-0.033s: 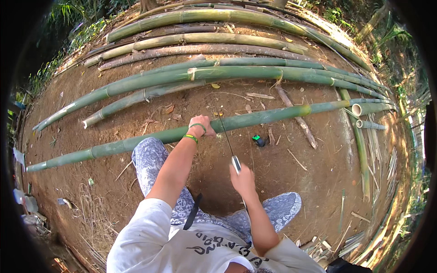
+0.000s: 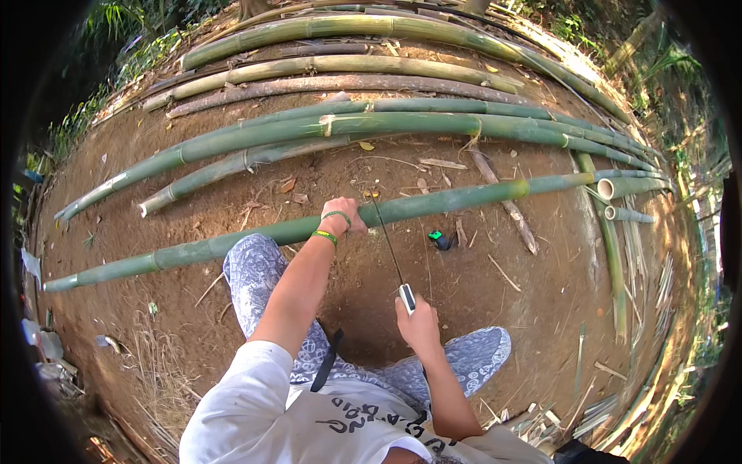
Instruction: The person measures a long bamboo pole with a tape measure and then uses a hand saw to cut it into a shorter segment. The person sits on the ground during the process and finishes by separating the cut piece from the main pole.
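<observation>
A long green bamboo pole (image 2: 290, 231) lies across in front of me, over my bent left knee. My left hand (image 2: 342, 216) is closed round its middle, with bracelets on the wrist. In my right hand (image 2: 418, 320) is a hand saw (image 2: 393, 255), held by its white and dark handle. The saw's thin blade reaches up to the pole and crosses it just right of my left hand. How deep the blade sits in the bamboo cannot be made out.
More green bamboo poles (image 2: 402, 124) lie beyond, with yellowish bamboo poles (image 2: 355, 29) farther back. A small black and green object (image 2: 440, 240) rests on the dirt near a stick (image 2: 516, 220). Cut bamboo ends (image 2: 610, 187) are at the right; a split length (image 2: 614, 271) lies below them.
My right hand has drawn the saw back toward me, downward in the view. My left hand and the bamboo pole stay in place.
</observation>
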Available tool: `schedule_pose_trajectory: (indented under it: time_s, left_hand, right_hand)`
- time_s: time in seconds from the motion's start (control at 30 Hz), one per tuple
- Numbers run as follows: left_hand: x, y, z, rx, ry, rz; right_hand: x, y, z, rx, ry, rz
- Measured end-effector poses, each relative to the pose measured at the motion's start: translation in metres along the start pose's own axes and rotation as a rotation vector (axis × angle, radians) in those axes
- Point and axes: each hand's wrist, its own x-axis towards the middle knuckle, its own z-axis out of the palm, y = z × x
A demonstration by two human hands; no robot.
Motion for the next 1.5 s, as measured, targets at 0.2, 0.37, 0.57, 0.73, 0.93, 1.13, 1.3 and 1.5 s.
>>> schedule_pose_trajectory:
  time_s: [0.2, 0.37, 0.57, 0.73, 0.93, 1.13, 1.3, 1.5]
  left_hand:
    - [0.006, 0.054, -0.005, -0.013, -0.004, 0.075]
    - [0.007, 0.002, -0.005, 0.006, -0.065, -0.008]
    - [0.011, 0.025, -0.004, -0.007, -0.024, 0.015]
    - [0.006, 0.030, -0.005, -0.002, -0.048, 0.009]
    - [0.007, 0.012, -0.002, -0.025, -0.052, -0.027]
    - [0.008, 0.037, -0.010, -0.003, -0.050, 0.030]
    - [0.000, 0.008, -0.003, -0.022, -0.056, -0.046]
    - [0.007, 0.053, -0.013, -0.049, -0.039, 0.048]
  right_hand:
    - [0.125, -0.016, -0.009, -0.003, -0.065, 0.094]
    - [-0.023, 0.004, -0.008, 0.063, 0.041, -0.016]
    - [0.052, -0.012, -0.006, 0.005, 0.021, -0.004]
    - [0.072, -0.013, 0.012, 0.027, 0.040, 0.040]
    - [-0.003, 0.003, -0.003, 0.043, 0.024, 0.015]
    - [0.114, -0.009, 0.014, 0.007, -0.019, 0.032]
    - [-0.031, 0.008, -0.017, 0.083, -0.008, 0.031]
    - [0.129, -0.013, 0.007, -0.039, -0.060, 0.143]
